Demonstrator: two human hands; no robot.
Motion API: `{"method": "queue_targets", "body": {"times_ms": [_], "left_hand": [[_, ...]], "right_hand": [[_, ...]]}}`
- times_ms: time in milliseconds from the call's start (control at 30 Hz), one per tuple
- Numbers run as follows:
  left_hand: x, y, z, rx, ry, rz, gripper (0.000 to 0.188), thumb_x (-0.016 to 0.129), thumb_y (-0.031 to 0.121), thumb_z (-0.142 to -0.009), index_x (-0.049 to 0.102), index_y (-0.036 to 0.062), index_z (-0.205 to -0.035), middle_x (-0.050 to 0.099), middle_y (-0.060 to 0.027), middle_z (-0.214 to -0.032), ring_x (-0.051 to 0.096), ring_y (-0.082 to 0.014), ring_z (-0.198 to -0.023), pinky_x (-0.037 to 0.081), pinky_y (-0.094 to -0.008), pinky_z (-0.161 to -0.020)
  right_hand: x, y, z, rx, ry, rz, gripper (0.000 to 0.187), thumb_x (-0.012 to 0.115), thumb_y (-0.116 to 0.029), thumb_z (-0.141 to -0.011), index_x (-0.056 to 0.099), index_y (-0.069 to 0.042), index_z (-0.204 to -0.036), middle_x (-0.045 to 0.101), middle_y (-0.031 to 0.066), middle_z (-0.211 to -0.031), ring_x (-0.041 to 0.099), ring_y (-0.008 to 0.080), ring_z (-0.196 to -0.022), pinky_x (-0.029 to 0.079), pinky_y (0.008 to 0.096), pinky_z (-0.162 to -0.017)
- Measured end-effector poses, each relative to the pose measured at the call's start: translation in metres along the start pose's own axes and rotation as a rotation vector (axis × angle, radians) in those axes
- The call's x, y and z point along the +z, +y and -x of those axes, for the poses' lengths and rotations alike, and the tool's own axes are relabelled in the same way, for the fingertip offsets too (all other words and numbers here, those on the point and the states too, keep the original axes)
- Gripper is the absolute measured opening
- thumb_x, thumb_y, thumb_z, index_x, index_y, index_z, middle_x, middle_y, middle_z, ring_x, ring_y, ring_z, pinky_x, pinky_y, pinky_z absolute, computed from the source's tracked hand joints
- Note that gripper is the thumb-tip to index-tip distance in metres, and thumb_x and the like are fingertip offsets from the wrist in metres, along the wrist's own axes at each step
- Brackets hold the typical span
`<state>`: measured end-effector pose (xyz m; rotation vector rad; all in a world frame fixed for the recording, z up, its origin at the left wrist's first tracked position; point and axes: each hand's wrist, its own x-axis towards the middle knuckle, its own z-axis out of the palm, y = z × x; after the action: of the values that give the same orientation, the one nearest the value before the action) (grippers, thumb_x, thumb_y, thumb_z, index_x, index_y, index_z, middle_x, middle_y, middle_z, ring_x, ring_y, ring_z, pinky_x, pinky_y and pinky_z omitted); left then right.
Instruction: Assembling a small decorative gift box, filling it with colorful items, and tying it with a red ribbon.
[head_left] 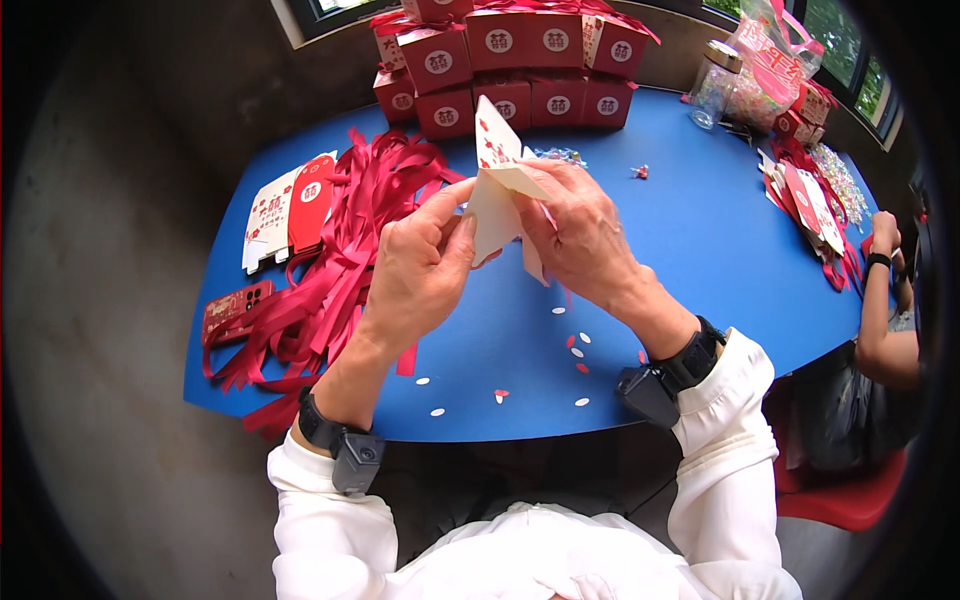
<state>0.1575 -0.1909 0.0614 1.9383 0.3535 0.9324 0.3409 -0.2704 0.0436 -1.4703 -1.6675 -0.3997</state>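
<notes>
Above the middle of the blue table, a partly folded cardboard gift box is held up between both hands. Its plain cream inner side shows, and one raised panel carries red flower prints. My left hand pinches its left edge between thumb and fingers. My right hand grips the right side, with the fingertips partly hidden behind the card. Left of my left hand lies a heap of dark red ribbons. Flat unfolded gift boxes, white and red, are stacked beyond it.
Finished red boxes stand piled along the back. A glass jar and a bag of candies are at the back right. A phone lies at the left edge. Small paper ovals dot the front. A co-worker's hand is at the right.
</notes>
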Motion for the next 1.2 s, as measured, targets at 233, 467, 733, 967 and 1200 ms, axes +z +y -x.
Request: {"method": "queue_targets", "body": {"times_ms": [233, 467, 733, 967, 1200], "left_hand": [[-0.009, 0.025, 0.003, 0.186, 0.112, -0.516, 0.043, 0.061, 0.001, -0.092, 0.055, 0.0001, -0.135, 0.075, -0.0144, -0.091, 0.075, -0.0224, -0.074, 0.060, -0.0299, -0.067], [-0.032, -0.003, -0.010, 0.655, 0.051, -0.405, 0.138, 0.097, 0.036, -0.053, 0.012, 0.0097, -0.158, 0.024, -0.0211, -0.160, 0.022, -0.0379, -0.150, 0.024, -0.0530, -0.120], [-0.027, -0.007, -0.001, 0.425, -0.201, -0.553, 0.170, 0.096, 0.051, -0.024, 0.001, 0.0164, -0.160, 0.017, -0.0211, -0.162, 0.015, -0.0434, -0.150, 0.015, -0.0626, -0.120], [0.003, -0.010, 0.013, 0.418, -0.296, -0.428, 0.169, 0.087, 0.073, -0.029, -0.004, 0.0132, -0.160, 0.009, -0.0284, -0.161, 0.012, -0.0488, -0.149, 0.019, -0.0612, -0.119], [0.039, -0.002, 0.019, 0.391, -0.290, -0.346, 0.152, 0.095, 0.055, -0.048, -0.001, 0.0154, -0.160, 0.005, -0.0324, -0.159, 0.005, -0.0511, -0.149, 0.018, -0.0664, -0.115]], "right_hand": [[-0.036, -0.016, -0.019, -0.079, 0.127, 0.124, 0.026, 0.069, -0.004, -0.084, 0.071, -0.008, -0.110, 0.068, 0.0112, -0.091, 0.067, 0.0308, -0.081, 0.055, 0.0409, -0.071], [-0.066, -0.018, -0.018, 0.066, 0.048, -0.718, 0.008, 0.065, -0.002, -0.092, 0.071, 0.001, -0.097, 0.071, 0.0072, -0.088, 0.064, 0.0124, -0.074, 0.052, 0.0274, -0.065], [-0.076, -0.018, 0.018, 0.177, -0.068, -0.895, 0.010, 0.065, -0.011, -0.094, 0.066, -0.002, -0.091, 0.066, 0.0046, -0.086, 0.061, 0.0103, -0.074, 0.051, 0.0270, -0.064], [-0.072, -0.012, 0.021, 0.268, 0.013, -0.946, 0.018, 0.065, -0.019, -0.096, 0.062, -0.003, -0.086, 0.063, 0.0024, -0.084, 0.058, 0.0084, -0.073, 0.050, 0.0267, -0.062], [-0.047, 0.012, 0.014, 0.470, -0.089, -1.008, 0.028, 0.065, -0.026, -0.098, 0.058, -0.005, -0.081, 0.059, 0.0002, -0.082, 0.056, 0.0066, -0.073, 0.049, 0.0263, -0.061]]}}
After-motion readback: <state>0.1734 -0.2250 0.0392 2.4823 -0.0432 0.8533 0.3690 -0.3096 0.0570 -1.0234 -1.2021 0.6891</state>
